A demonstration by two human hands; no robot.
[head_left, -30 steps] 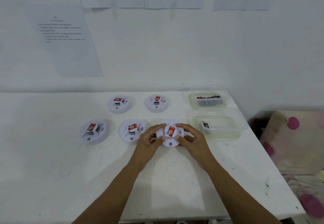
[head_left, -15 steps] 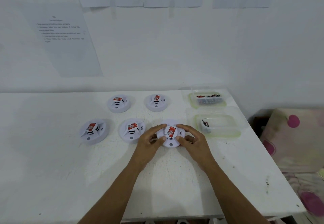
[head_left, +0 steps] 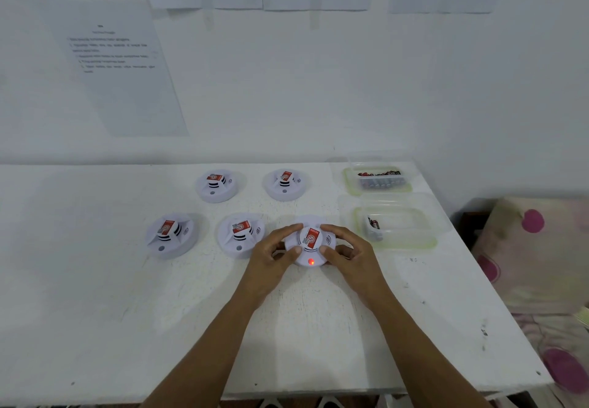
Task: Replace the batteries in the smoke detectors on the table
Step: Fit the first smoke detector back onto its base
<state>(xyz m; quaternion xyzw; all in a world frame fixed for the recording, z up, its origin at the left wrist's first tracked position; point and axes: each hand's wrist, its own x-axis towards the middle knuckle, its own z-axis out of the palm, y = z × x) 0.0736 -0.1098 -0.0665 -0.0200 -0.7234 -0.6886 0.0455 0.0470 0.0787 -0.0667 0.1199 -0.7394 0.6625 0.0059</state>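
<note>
The smoke detector (head_left: 310,241) lies on the table (head_left: 95,312) near its front edge and is gripped by the rim. The left hand (head_left: 272,256) is curled round it at 9 o'clock, the right hand (head_left: 349,253) at 3 o'clock. A red light (head_left: 311,262) is lit at its 6 o'clock edge.

The shell is judged light, stiff and smooth, so it is best taken by the rim, with slipping guarded against if it is twisted.

A second detector (head_left: 240,234) lies near at 9 o'clock, with a third detector (head_left: 170,236) beyond it. A fourth detector (head_left: 216,184) is seen at 11 o'clock and a fifth detector (head_left: 284,183) near 12.

A near box (head_left: 420,241) is placed at 3 o'clock and a far box (head_left: 350,184) of batteries (head_left: 379,178) at 1 o'clock.
</note>
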